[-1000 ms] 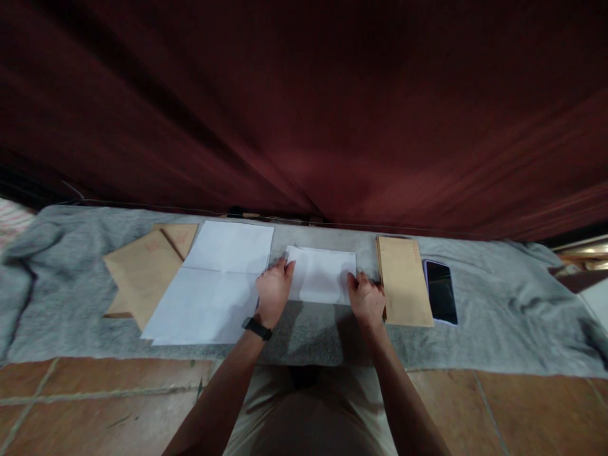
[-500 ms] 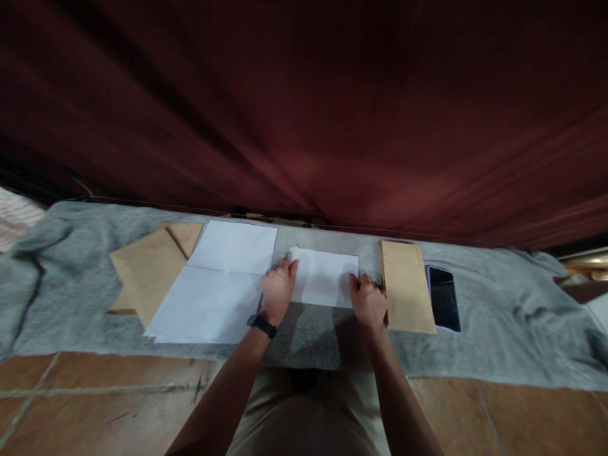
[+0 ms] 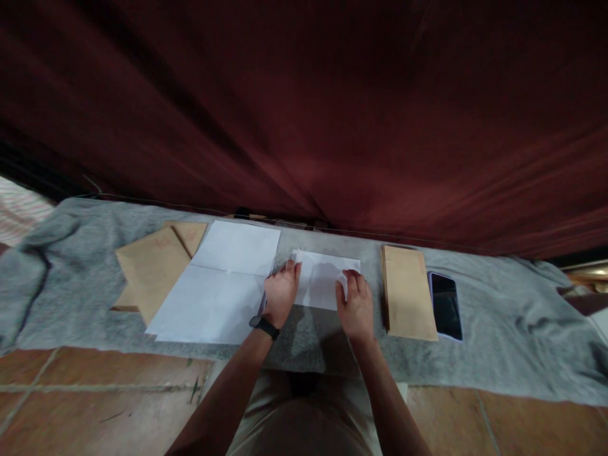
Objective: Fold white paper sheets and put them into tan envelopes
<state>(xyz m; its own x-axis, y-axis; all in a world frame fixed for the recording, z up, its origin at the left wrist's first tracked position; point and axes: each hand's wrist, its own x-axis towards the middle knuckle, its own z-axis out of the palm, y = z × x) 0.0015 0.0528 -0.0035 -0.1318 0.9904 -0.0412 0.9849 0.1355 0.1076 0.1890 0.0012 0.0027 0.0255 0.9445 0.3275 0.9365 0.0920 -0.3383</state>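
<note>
In front of me lies a folded white sheet of paper [image 3: 320,288], flat with its long side running left to right. My left hand [image 3: 282,288], with a dark watch on the wrist, is closed on the paper's left end, the thumb along its edge. Over the right part of the sheet my right hand [image 3: 355,303] curls, thumb and fingers around a bit of white paper that seems lifted between them. To the left of my left hand is a stack of larger white sheets [image 3: 223,288] with a crease across the middle.
Brown envelopes [image 3: 154,263] lie fanned at the left, partly under the large sheets. Another stack of brown envelopes [image 3: 409,294] is at the right, beside a phone [image 3: 446,307]. A grey cloth [image 3: 513,329] covers the bench; a dark red curtain [image 3: 332,126] hangs behind.
My right hand has moved left from the folded sheet's right edge onto its right part, its fingers now curled there. My left hand stays at the left end. The view has shifted slightly.
</note>
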